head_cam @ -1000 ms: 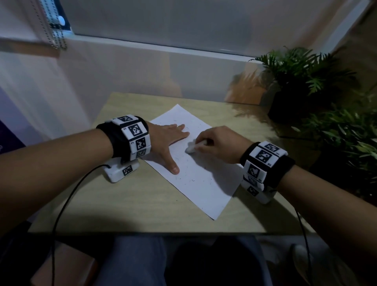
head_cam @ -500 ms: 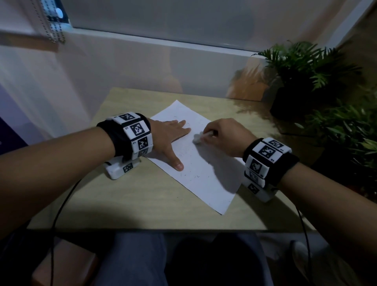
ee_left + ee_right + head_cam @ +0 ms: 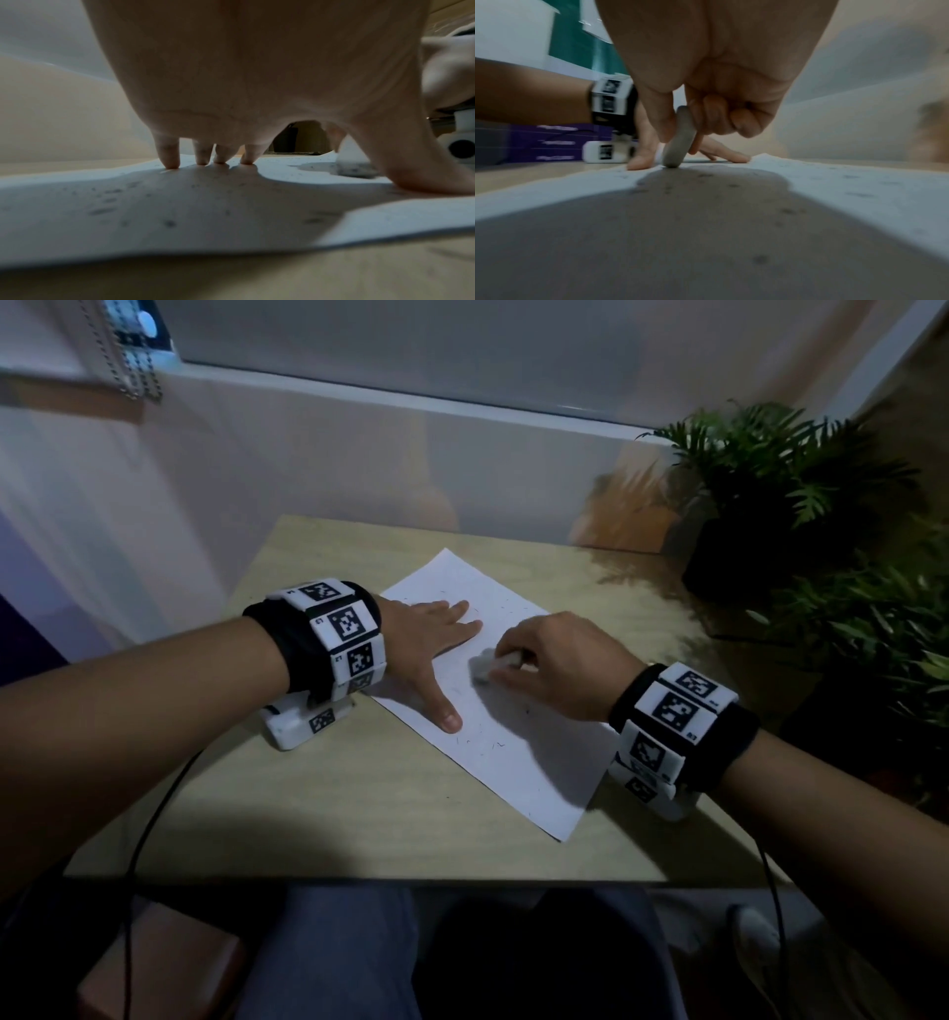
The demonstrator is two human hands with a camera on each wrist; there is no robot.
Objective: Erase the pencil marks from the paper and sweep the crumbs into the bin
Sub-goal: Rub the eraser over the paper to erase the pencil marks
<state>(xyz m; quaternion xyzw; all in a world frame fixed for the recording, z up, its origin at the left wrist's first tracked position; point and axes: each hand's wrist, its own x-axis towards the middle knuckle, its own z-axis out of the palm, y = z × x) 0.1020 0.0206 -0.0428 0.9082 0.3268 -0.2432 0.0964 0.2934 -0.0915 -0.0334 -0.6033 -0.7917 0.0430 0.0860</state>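
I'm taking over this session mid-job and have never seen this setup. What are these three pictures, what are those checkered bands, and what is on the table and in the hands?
There is no machine: a person works with bare hands. The checkered bands are marker cuffs on both wrists, each carrying a small camera.

The head view looks down from the person's forehead. The other two look along each hand from the wrist, close to the surface.

On the wooden table lies a sheet of paper strewn with small dark specks. The left hand lies flat on it, fingers straight, pinning it down. The right hand has a worn grey eraser in its grip, between thumb and fingers, its end on the paper. Potted plants stand to the right. No bin is visible.
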